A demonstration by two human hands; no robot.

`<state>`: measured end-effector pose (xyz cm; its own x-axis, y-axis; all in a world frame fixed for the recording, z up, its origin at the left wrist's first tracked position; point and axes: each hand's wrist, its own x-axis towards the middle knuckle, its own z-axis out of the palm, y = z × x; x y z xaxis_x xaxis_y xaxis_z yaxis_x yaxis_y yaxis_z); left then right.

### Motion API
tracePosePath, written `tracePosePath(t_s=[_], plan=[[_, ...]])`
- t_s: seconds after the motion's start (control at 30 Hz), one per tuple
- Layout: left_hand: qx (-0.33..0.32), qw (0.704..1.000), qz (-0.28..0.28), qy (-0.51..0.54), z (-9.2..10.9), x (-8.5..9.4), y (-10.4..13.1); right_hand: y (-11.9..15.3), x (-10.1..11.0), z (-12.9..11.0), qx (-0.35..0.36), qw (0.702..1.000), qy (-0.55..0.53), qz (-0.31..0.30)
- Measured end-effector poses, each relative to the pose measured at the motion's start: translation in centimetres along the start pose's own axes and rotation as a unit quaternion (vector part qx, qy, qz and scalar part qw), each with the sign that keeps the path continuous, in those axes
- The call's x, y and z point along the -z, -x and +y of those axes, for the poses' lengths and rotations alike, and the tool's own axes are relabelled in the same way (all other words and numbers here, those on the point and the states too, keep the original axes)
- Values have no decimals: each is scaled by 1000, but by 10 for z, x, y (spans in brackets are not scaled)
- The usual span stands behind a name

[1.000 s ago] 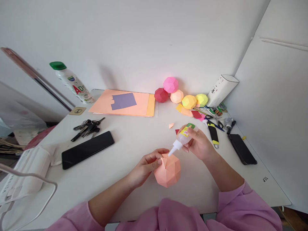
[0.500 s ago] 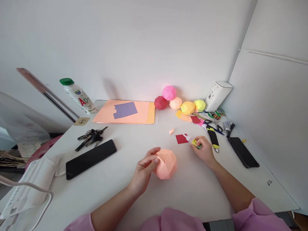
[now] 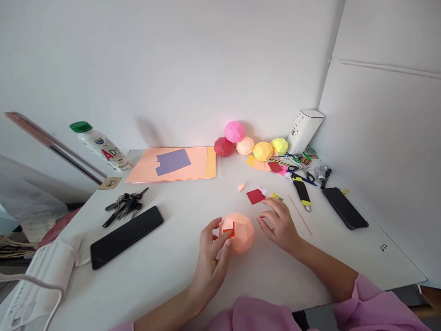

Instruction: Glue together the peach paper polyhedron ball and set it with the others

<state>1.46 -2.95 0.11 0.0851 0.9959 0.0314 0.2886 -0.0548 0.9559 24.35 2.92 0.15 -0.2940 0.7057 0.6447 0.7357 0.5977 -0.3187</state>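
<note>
A faceted peach paper ball (image 3: 244,233) rests on the white table, with an opening on its upper left side. My left hand (image 3: 214,250) grips the ball at that opening, its fingertips on the paper edge. To the right of the ball, my right hand (image 3: 279,224) is empty, fingers apart and bent toward the ball. Just beyond its fingertips lies a glue tube with a yellow label (image 3: 276,196), its white nozzle over a dark red paper square (image 3: 255,196). A small peach paper scrap (image 3: 241,187) sits behind the ball.
Several coloured paper balls (image 3: 262,151) line the wall. Peach sheets (image 3: 141,168) bear a purple piece (image 3: 174,162). Keys (image 3: 127,204), a black phone (image 3: 127,236) and a bottle (image 3: 103,149) stand or lie left. A cutter (image 3: 302,192), pink stick (image 3: 299,214) and black case (image 3: 345,208) lie right.
My right hand has let go of the glue tube and moved nearer the ball. The ball's opening shows wider, with an orange-red inside. The pink stick has come into sight. The view has shifted slightly.
</note>
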Motion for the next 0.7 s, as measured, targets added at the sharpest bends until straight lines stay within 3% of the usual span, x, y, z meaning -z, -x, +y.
tracePosePath(t_s=[0.2,0.3,0.4,0.5,0.53,0.57,0.7], plan=[[-163,972,-65,-154,-7,1,8,7,4,-27,-44,983,-173,-44],[-234,957,-93,-146,-10,3,11,10,6,-36,-47,976,-201,-69],[-266,956,-57,-113,-10,5,12,11,8,-40,-58,972,-206,-94],[-245,964,19,-103,-7,7,8,11,9,-39,-74,967,-216,-111],[-225,969,20,-102,-6,8,4,11,9,-38,-76,965,-223,-116],[-202,975,2,-87,-6,7,1,12,9,-38,-76,962,-230,-123],[-76,984,-161,23,-8,3,-11,13,10,-37,-55,957,-245,-144]])
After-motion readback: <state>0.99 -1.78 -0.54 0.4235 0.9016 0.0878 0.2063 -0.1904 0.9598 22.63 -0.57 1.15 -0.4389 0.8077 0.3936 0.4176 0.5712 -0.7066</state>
